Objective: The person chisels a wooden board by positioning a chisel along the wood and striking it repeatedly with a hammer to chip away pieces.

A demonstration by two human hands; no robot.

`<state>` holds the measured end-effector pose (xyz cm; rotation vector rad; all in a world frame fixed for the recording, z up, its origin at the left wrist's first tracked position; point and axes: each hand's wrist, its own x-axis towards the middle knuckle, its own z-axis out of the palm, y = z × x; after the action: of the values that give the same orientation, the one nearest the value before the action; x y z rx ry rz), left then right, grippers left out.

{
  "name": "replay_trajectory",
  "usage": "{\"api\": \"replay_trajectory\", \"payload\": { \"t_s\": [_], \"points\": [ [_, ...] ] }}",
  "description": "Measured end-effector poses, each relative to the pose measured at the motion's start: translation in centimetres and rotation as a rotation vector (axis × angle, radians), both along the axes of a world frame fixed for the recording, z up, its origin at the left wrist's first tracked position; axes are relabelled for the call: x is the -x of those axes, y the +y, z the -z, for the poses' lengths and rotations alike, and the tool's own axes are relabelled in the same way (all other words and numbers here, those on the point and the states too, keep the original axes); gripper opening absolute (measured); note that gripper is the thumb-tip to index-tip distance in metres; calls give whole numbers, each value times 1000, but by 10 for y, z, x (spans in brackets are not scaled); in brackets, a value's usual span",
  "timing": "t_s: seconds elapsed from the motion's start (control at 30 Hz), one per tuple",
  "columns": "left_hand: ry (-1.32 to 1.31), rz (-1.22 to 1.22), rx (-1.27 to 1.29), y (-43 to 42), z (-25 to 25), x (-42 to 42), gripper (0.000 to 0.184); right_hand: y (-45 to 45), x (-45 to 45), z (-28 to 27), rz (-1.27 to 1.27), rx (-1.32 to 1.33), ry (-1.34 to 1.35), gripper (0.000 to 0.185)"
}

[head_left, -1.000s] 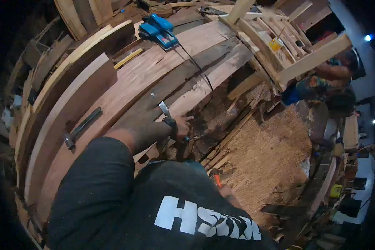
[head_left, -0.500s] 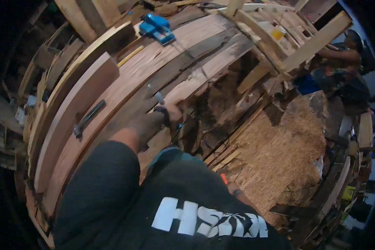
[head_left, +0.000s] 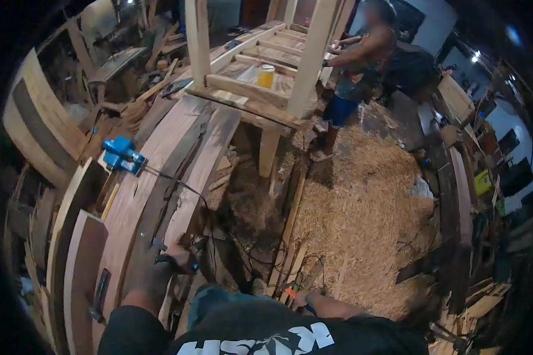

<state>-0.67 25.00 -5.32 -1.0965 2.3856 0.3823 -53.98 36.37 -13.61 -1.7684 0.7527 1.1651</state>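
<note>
My left hand is closed around a chisel-like tool, with its metal blade and a bit of blue handle showing. It is low over the dark and pale wooden planks. Near my body, my right hand grips an orange-handled tool, whose head is hard to make out. A hammer lies on the planks at the lower left. Farther up, a blue power tool rests on a plank, its black cord trailing toward my left hand.
A wooden frame with upright posts and a yellow container stands ahead. Beyond its right side a person stands with arms toward it. Wood shavings cover the floor at right. Curved boards stand at left.
The view has swung up and to the right, showing more of the frame and the other person. Both hands sit lower in view, still holding their tools.
</note>
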Motion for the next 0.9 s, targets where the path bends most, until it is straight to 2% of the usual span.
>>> {"api": "replay_trajectory", "payload": {
  "t_s": [0.07,0.1,0.17,0.27,0.3,0.37,0.43,0.5,0.57,0.6,0.67,0.73,0.8,0.83,0.9],
  "points": [
    [-75,16,12,6,50,-21,30,8,4,1,17,-17,6,40],
    [-78,26,13,7,56,-24,33,12,5,-1,24,-26,10,40],
    [73,-22,29,8,10,-1,39,17,6,0,36,-35,17,38],
    [86,-64,0,8,7,-2,41,21,1,5,63,-32,8,36],
    [169,-55,-1,7,7,-3,41,24,-3,7,74,-32,4,35],
    [181,-47,-20,11,7,-7,40,29,-10,11,90,-20,1,34],
    [36,-34,-52,7,-36,14,39,39,-17,20,112,-1,10,32],
    [118,24,49,6,41,-18,34,57,-23,25,142,13,24,31],
    [191,63,111,12,50,-28,29,75,-33,15,165,22,46,29],
    [224,73,123,13,15,-13,26,86,-40,13,162,31,53,29],
    [247,7,93,14,2,-12,24,105,-60,21,163,65,55,28],
    [227,-161,-8,9,59,-24,25,123,-84,56,152,143,42,26],
    [354,-145,126,-8,147,-24,23,141,-105,100,122,240,20,25],
    [409,-155,190,-6,168,-32,24,150,-113,120,114,271,14,25],
    [636,-81,100,29,-24,-33,26,175,-126,161,121,256,39,30]
  ]
}}
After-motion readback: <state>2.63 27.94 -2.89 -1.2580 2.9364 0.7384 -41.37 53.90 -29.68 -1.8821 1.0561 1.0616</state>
